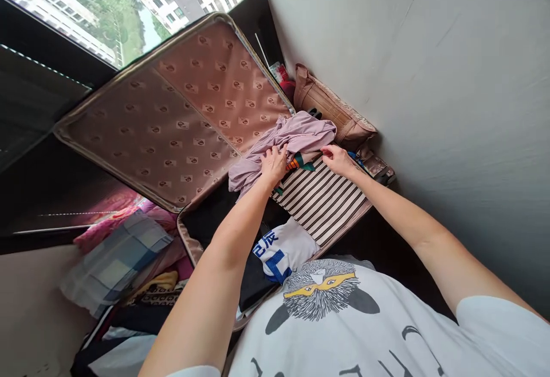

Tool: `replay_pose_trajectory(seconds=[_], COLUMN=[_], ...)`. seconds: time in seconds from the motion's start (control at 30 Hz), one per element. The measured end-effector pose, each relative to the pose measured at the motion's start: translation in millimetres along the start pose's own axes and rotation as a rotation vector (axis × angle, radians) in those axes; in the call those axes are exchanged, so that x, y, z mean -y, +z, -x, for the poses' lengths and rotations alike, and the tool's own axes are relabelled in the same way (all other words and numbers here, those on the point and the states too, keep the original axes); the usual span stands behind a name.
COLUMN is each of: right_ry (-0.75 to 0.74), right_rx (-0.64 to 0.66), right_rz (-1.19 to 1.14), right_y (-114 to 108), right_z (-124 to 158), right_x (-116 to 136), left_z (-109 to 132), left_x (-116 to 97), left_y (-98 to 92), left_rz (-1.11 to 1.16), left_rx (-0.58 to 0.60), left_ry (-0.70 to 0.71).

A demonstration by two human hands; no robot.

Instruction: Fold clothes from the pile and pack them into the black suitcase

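An open suitcase (189,234) lies in front of me, its lid (172,113) propped up against the window. A mauve garment (292,133) is bunched at the far end of the case. My left hand (274,163) presses on its lower edge with fingers curled into the cloth. My right hand (337,158) pinches the garment's edge beside an orange and teal item (298,162). Under both hands lies a striped cloth (322,199). A white shirt with blue print (283,248) sits nearer to me in the case.
A brown handbag (330,108) leans against the grey wall behind the suitcase. Folded clothes and a blue checked cloth (116,256) are piled at the left. A window (120,4) runs along the top left.
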State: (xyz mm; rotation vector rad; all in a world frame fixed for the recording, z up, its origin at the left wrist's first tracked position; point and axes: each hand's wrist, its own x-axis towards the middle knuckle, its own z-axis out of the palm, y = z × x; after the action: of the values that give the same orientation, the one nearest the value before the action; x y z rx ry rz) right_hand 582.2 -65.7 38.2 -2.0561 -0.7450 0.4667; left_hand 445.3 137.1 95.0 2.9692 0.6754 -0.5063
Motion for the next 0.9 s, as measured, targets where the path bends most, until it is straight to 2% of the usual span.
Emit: replay_pose_trajectory(seconds=[0.1, 0.2, 0.27, 0.37, 0.5, 0.6, 0.67, 0.77, 0.9], right_ry=[0.226, 0.411, 0.465, 0.476, 0.500, 0.537, 0.531, 0.436, 0.348], right_rx=[-0.016, 0.004, 0.027, 0.043, 0.089, 0.230, 0.266, 0.179, 0.115], right_rz=[-0.242, -0.543, -0.711, -0.834, -0.899, -0.938, -0.941, -0.842, -0.639], right_y=[17, 29, 29, 24, 24, 38, 51, 64, 68], right_z=[6, -6, -19, -34, -33, -22, -18, -23, -36], right_x=[-1, 8, 16, 29, 37, 37, 37, 36, 34], left_z=[-5, -19, -33, -55, -75, -81, -83, -84, -83], left_x=[-4, 1, 13, 32, 47, 51, 54, 60, 69], left_y=[2.1, -0.1, -7.0, -20.7, -30.6, -30.9, -30.7, -31.5, -31.6], left_rz=[0.002, 0.033, 0.046, 0.070, 0.069, 0.102, 0.136, 0.209, 0.359], left_rx=[-0.021, 0.022, 0.063, 0.106, 0.150, 0.159, 0.160, 0.167, 0.152], left_ry=[0.044, 0.049, 0.034, 0.031, 0.037, 0.033, 0.025, 0.009, -0.009])
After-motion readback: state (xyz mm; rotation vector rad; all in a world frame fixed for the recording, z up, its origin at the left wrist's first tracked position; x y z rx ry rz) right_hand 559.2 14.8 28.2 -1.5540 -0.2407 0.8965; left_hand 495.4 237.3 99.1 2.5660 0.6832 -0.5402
